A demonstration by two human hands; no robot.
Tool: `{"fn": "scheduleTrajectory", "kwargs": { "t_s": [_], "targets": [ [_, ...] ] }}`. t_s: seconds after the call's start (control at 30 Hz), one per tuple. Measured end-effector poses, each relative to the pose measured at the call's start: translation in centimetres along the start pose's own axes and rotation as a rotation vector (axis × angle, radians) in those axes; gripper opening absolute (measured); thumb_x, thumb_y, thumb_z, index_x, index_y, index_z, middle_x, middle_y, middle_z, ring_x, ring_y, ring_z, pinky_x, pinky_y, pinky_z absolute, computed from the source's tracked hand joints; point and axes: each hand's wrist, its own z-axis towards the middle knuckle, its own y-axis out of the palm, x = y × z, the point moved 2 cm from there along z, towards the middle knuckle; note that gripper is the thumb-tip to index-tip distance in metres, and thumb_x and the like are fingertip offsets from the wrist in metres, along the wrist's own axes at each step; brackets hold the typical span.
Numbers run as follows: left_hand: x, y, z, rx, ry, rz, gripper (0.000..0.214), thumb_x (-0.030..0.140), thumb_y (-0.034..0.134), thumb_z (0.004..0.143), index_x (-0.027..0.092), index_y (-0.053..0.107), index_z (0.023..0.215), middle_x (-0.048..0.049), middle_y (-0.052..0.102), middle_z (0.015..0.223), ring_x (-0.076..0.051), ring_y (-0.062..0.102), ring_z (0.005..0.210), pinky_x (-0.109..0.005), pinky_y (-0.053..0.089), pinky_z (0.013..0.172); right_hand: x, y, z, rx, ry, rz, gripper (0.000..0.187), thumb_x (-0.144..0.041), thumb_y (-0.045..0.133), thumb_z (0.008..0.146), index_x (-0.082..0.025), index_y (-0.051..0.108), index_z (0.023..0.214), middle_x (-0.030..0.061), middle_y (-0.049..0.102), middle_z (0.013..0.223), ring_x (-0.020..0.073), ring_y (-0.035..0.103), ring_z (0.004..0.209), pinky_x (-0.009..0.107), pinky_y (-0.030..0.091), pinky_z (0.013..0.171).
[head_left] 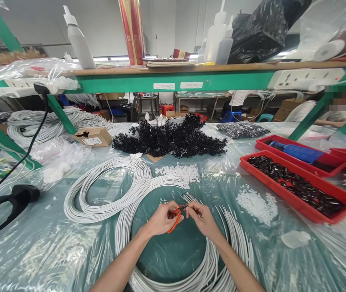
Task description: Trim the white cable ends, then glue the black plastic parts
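My left hand (162,219) is closed around small orange-handled pliers (175,221), whose dark jaws point right. Close to the jaws, my right hand (202,217) pinches something small, probably a cable end, that the fingers mostly hide. Both hands are over a large loop of white cables (123,231) lying on the bench, with loose cable ends (236,227) fanned out at its right. A second coil of white cable (78,194) overlaps it at the upper left. Small white plastic pieces (181,172) lie beyond the hands, and another heap of white bits (256,203) is to the right.
A big pile of black-tipped parts (169,138) stands at the back. Red trays (300,198) with dark pieces sit at right. A black-handled tool (23,196) with a cord lies left. A green shelf beam (173,83) crosses above. Other people sit in the background.
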Motion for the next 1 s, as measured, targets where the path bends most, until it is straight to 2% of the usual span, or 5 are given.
{"fn": "scheduleTrajectory", "kwargs": {
  "t_s": [0.23,0.43,0.57,0.77,1.0],
  "targets": [
    [-0.24,0.21,0.07,-0.033,-0.040,-0.097,0.037,0.048,0.069,0.089,0.017,0.051,0.083,0.0016,0.053,0.065,-0.010,0.044,0.059,-0.024,0.035,0.059,-0.14,0.05,-0.57,0.084,-0.089,-0.131,0.035,-0.039,0.052,0.104,-0.020,0.066,0.077,0.0045,0.066,0.075,0.0180,0.057,0.066,0.029,0.041,0.064],
    [-0.15,0.17,0.09,-0.069,-0.054,-0.124,0.041,0.052,0.069,0.089,0.017,0.049,0.084,0.0003,0.056,0.068,-0.012,0.049,0.061,-0.023,0.039,0.059,0.14,0.24,-0.94,0.158,-0.212,-0.251,0.027,-0.034,0.050,0.104,-0.021,0.067,0.088,0.0060,0.062,0.076,0.0207,0.056,0.071,0.031,0.038,0.064],
    [-0.13,0.07,0.05,-0.031,-0.002,-0.053,0.033,0.042,0.069,0.091,0.017,0.049,0.083,0.0032,0.051,0.067,-0.009,0.040,0.061,-0.023,0.032,0.060,0.13,-0.01,-0.91,0.118,-0.251,-0.253,0.030,-0.032,0.044,0.107,-0.021,0.063,0.087,0.0027,0.057,0.068,0.0182,0.052,0.063,0.031,0.036,0.062],
    [-0.26,-0.21,-0.01,-0.029,0.060,0.042,0.018,0.029,0.066,0.092,0.016,0.055,0.088,0.0022,0.056,0.073,-0.011,0.044,0.067,-0.024,0.033,0.064,0.12,-0.33,-0.62,-0.006,-0.208,-0.166,0.038,-0.038,0.039,0.110,-0.019,0.064,0.089,-0.0027,0.049,0.060,0.0137,0.047,0.053,0.026,0.036,0.054],
    [-0.37,-0.53,-0.06,-0.039,0.074,0.067,0.025,0.035,0.068,0.093,0.016,0.053,0.086,0.0027,0.052,0.073,-0.011,0.040,0.067,-0.025,0.030,0.063,-0.09,-0.33,-0.38,-0.024,-0.179,-0.130,0.040,-0.039,0.044,0.109,-0.019,0.058,0.078,-0.0017,0.054,0.064,0.0131,0.051,0.058,0.023,0.039,0.056]
  ]
}}
